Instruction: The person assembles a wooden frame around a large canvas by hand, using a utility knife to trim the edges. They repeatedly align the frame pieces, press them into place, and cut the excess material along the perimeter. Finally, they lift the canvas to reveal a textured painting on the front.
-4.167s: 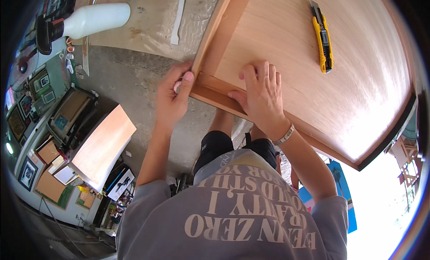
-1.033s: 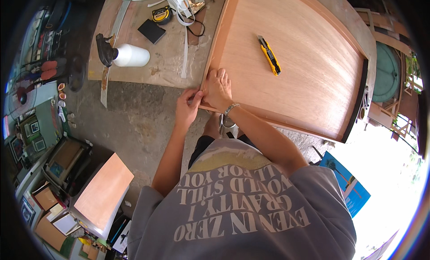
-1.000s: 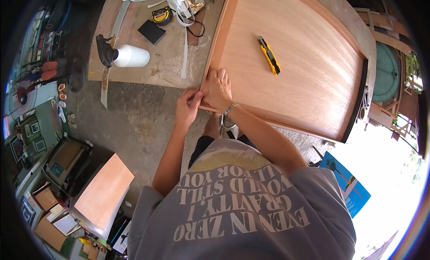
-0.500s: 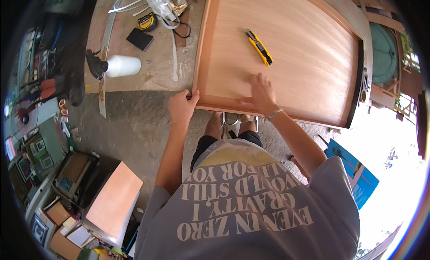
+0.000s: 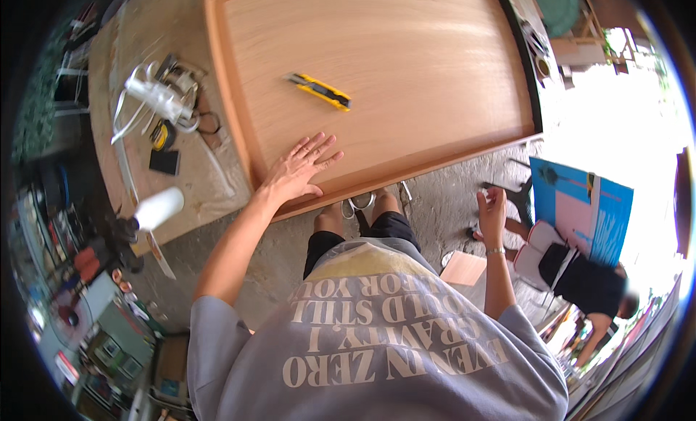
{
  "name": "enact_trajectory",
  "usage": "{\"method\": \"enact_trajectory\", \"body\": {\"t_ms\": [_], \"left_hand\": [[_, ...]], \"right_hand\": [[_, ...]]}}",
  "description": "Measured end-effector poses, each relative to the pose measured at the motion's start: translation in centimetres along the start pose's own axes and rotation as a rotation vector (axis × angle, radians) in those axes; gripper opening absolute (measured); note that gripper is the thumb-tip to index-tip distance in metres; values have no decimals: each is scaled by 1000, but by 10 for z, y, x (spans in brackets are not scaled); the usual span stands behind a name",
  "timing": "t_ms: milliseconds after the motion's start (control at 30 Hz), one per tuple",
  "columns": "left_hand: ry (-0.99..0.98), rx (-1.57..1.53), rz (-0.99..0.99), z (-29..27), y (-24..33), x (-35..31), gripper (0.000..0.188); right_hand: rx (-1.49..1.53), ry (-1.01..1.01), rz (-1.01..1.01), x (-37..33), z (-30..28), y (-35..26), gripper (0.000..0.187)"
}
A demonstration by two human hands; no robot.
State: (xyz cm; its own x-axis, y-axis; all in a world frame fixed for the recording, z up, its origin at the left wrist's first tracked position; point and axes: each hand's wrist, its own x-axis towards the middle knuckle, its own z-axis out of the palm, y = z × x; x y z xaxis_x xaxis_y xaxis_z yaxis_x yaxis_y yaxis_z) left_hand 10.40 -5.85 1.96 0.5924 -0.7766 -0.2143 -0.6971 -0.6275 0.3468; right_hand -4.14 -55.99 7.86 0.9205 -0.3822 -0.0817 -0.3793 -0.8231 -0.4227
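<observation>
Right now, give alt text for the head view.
A person's left hand, fingers spread, is over the near left corner of a large rimmed wooden panel, where a yellow utility knife lies. The right hand, fingers curled, is off the panel to the right. A white spray bottle is on the bench at left.

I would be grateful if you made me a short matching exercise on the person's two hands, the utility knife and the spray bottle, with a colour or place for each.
Column one:
1. Left hand
2. Utility knife
3. Right hand
4. Spray bottle

Column two:
A. White body with a dark top
B. Raised to the right, apart from the rimmed wooden panel
C. Spread over the near left corner of the rimmed wooden panel
D. Yellow and black

Right pairs: 1-C, 2-D, 3-B, 4-A
</observation>
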Motion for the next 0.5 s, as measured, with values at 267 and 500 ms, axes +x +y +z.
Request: {"method": "enact_trajectory", "body": {"t_ms": [267, 500], "left_hand": [[75, -18, 62, 9, 64, 173, 122], [29, 2, 96, -2, 122, 295, 127]], "right_hand": [[90, 17, 356, -133, -13, 89, 28], [185, -95, 444, -134, 4, 140, 28]]}}
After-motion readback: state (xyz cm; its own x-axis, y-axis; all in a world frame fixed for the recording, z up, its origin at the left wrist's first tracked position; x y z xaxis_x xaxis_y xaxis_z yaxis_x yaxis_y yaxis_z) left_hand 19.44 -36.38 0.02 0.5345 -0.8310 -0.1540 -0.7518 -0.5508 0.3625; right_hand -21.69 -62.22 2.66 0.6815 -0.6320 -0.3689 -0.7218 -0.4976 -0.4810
